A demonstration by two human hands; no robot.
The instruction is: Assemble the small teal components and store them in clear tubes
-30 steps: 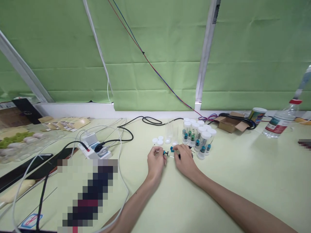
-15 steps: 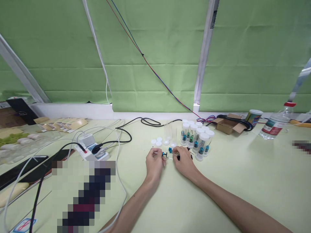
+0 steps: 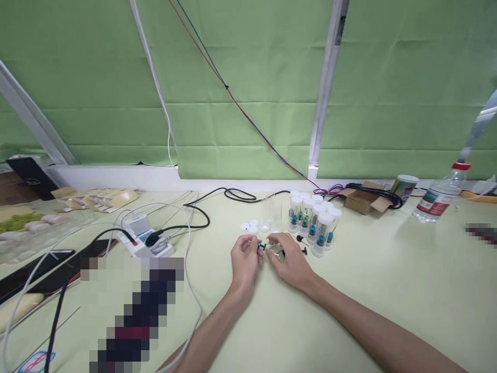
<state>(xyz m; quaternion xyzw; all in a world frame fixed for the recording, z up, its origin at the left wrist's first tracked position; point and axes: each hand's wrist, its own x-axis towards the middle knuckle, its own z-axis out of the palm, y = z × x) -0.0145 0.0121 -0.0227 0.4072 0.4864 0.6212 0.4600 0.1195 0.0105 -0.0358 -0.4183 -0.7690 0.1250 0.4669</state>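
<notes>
Between the thumb and fingers of my left hand [image 3: 244,261] is a small blue-and-black part with a thin metal pin [image 3: 261,246]; its exact kind is too small to make out. My right hand [image 3: 292,263] hovers just right of it, palm down, thumb and forefinger apart with no held thing visible. Thin pins with black heads [image 3: 304,251] lie by and partly under that hand. Capped clear tubes [image 3: 320,238] holding blue or green parts stand upright behind it. White caps [image 3: 253,223] lie beyond my left hand, beside uncapped clear tubes [image 3: 276,220].
A power strip [image 3: 145,238] with plugs and looping cables occupies the left side, near dark phone-like slabs [image 3: 34,272]. At the back right stand an open cardboard box [image 3: 361,203], a printed can [image 3: 404,187] and a red-capped bottle [image 3: 437,199].
My right thumb and forefinger have spread apart and shifted slightly left, closer to my left hand. The loose blue piece by my right fingertips no longer shows. My left hand keeps its hold.
</notes>
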